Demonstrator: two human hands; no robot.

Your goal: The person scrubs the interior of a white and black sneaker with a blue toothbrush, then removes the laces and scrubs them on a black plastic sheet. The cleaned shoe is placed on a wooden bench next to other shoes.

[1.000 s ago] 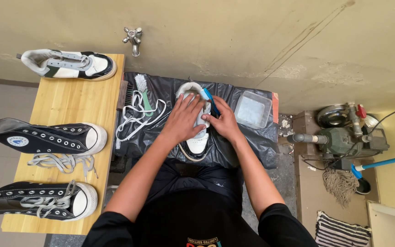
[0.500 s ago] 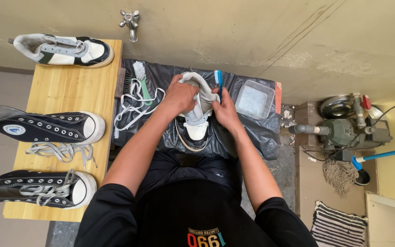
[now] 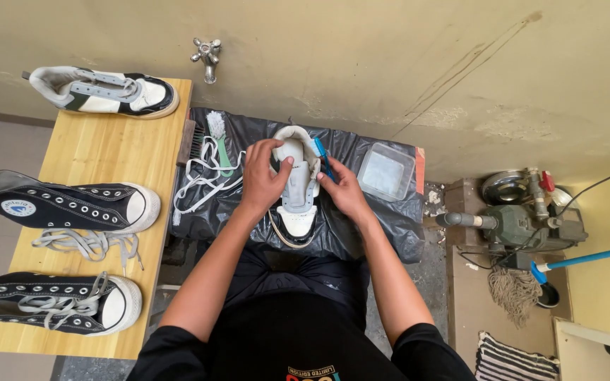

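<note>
Both your hands grip the white shoe (image 3: 296,190) on the black sheet (image 3: 383,219): left hand (image 3: 262,176) curled over its left side, right hand (image 3: 340,189) pinching a blue brush (image 3: 321,152) against its right.

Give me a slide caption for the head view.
Left hand grips a white sneaker on black plastic sheeting; right hand holds a blue toothbrush.

The left hand (image 3: 262,176) hides the white sneaker's (image 3: 296,204) side.
</note>
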